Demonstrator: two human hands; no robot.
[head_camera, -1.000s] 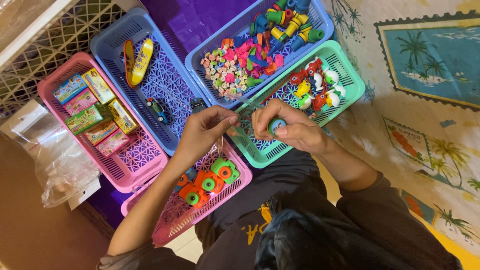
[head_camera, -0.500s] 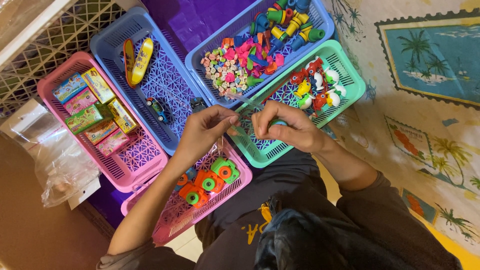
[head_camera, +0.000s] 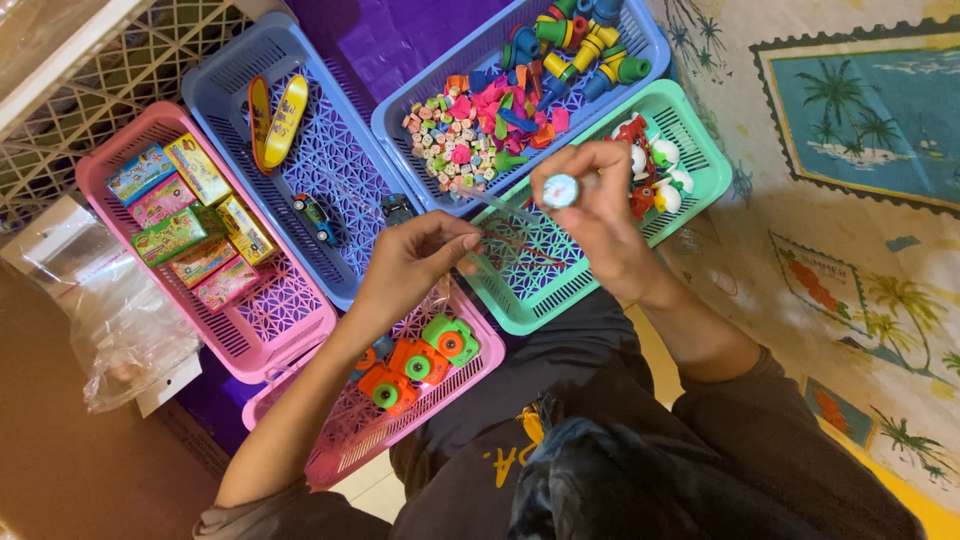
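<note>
The right hand (head_camera: 600, 215) pinches a small round toy (head_camera: 561, 190) above the green basket (head_camera: 700, 130); the left hand (head_camera: 415, 265) grips its clear wrapper (head_camera: 500, 205).

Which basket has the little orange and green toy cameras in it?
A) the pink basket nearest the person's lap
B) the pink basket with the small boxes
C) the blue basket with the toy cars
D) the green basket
A: the toy cameras lie in the pink basket nearest the person's lap, just below the left hand; the other pink basket holds small colourful boxes.
</note>
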